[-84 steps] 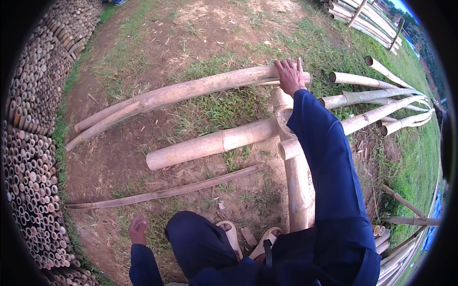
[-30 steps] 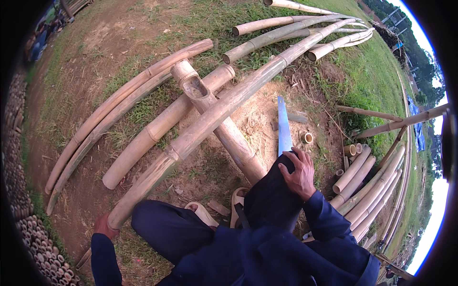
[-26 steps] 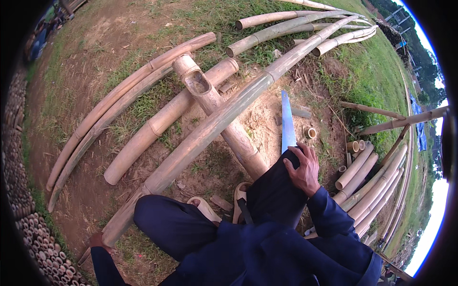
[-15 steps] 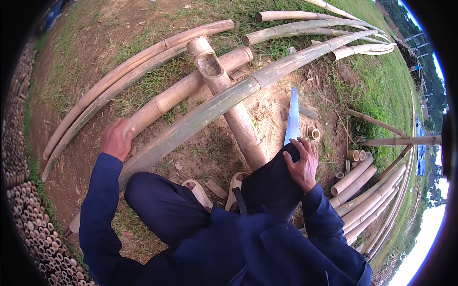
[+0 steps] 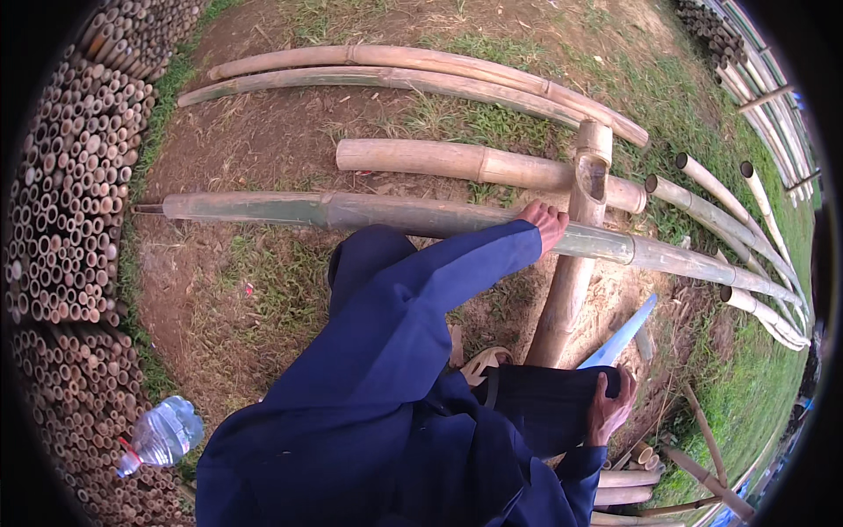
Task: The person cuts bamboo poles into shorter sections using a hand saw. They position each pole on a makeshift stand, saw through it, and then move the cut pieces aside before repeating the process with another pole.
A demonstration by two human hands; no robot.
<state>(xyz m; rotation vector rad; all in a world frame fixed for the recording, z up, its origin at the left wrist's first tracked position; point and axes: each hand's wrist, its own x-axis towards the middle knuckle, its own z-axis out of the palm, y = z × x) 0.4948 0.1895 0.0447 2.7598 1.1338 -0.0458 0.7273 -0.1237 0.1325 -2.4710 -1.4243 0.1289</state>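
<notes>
My left hand (image 5: 546,226) reaches across to the right and closes over the top of a long greenish bamboo pole (image 5: 395,215). The grip is just left of where this pole crosses a thick bamboo post (image 5: 562,307) with a notch cut near its top. My right hand (image 5: 612,406) rests on my right knee, thumb and fingers apart around the trouser cloth. Beyond that knee a saw (image 5: 620,335) shows its shiny blade; its handle is hidden. A shorter, thicker bamboo piece (image 5: 413,160) lies behind the long pole, passing behind the notched post.
Two long bamboo poles (image 5: 421,77) lie farther back on the ground. Stacked cut bamboo (image 5: 75,193) lines the left side, with a clear plastic bottle (image 5: 167,432) near it. More poles (image 5: 755,237) fan out at the right. Short bamboo pieces (image 5: 628,479) lie at the lower right.
My left hand has moved right, from near the thick piece's left end to the long pole beside the notched post. The view has turned left. My right hand stays on the knee.
</notes>
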